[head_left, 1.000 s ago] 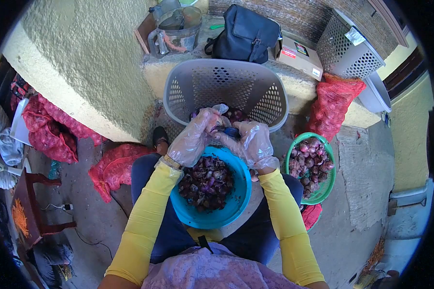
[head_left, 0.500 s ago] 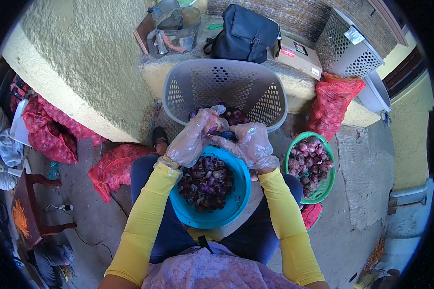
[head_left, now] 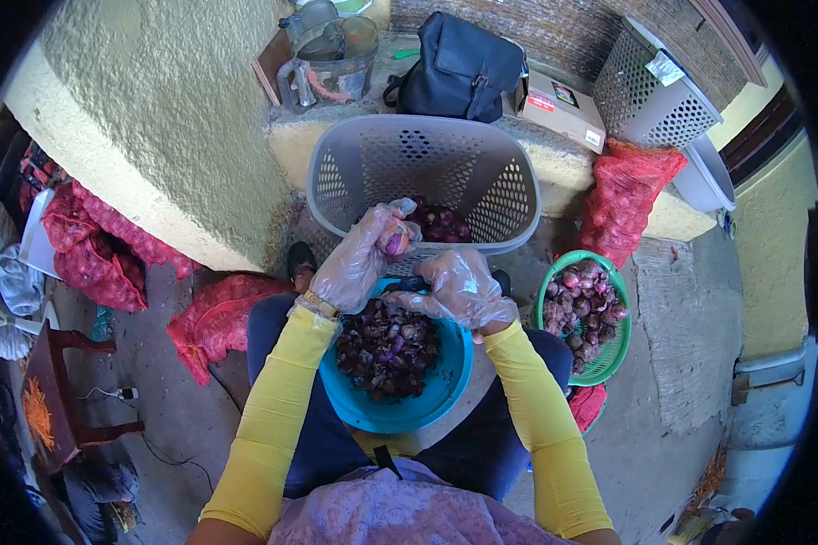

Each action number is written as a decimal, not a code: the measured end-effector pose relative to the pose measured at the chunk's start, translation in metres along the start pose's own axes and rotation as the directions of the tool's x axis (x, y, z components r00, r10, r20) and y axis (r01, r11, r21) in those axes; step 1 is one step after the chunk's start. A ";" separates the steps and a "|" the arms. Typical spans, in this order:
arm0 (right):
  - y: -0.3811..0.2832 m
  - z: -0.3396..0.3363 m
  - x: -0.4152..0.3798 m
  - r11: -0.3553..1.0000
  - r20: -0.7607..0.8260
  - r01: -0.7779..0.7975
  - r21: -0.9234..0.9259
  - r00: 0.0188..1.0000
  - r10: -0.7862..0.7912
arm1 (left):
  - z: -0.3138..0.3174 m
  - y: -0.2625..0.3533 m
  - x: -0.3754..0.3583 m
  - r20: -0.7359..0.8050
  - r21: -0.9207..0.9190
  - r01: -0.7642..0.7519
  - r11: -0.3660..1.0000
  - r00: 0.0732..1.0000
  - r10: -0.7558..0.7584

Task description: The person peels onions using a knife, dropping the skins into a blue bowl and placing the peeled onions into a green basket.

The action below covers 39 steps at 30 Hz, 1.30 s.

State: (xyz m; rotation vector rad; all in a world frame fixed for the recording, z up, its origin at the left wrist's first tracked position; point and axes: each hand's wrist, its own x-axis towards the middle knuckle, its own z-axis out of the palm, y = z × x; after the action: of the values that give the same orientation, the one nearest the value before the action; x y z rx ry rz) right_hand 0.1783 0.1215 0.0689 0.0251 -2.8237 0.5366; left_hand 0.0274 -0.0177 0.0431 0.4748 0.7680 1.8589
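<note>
My left hand [head_left: 356,262], in a clear plastic glove, grips a purple-red onion [head_left: 397,242] near the front rim of a grey perforated basket [head_left: 336,136]. Several more red onions [head_left: 441,222] lie inside that basket. Lower and to the right, my gloved right hand [head_left: 463,286] is closed around a small dark knife [head_left: 411,284], largely hidden by the fingers. Beneath both hands, between my knees, sits a blue basin [head_left: 459,363] holding a heap of dark purple onion skins [head_left: 386,350].
At right stands a green basket [head_left: 625,341] of onions, with a red mesh sack [head_left: 632,195] behind it. More mesh sacks [head_left: 223,313] lie at left. A black backpack [head_left: 459,68] and cardboard box [head_left: 559,104] rest on the ledge. A wooden stool [head_left: 59,391] is far left.
My hands have moved apart. The left, with the onion, has shifted slightly toward the grey basket; the right, with the knife, has dropped lower over the basin's far rim.
</note>
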 end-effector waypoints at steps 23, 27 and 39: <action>0.000 -0.019 0.001 0.966 -0.139 -0.094 0.242 0.982 0.130 | 0.009 0.004 -0.001 0.005 0.039 0.052 0.998 0.999 -0.052; -0.001 -0.022 0.001 0.964 -0.232 -0.160 0.214 0.950 0.209 | 0.004 0.002 -0.004 0.043 0.067 0.099 0.993 0.994 -0.102; 0.000 -0.019 0.002 0.975 -0.288 -0.196 0.103 0.933 0.218 | 0.023 0.005 -0.009 -0.133 0.221 0.167 0.961 0.981 -0.140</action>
State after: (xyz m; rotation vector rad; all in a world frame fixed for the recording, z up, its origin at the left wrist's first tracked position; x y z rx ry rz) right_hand 0.1809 0.1284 0.0863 -0.3180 -2.5243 0.6298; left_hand 0.0424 -0.0201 0.0635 0.4430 1.0784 1.6705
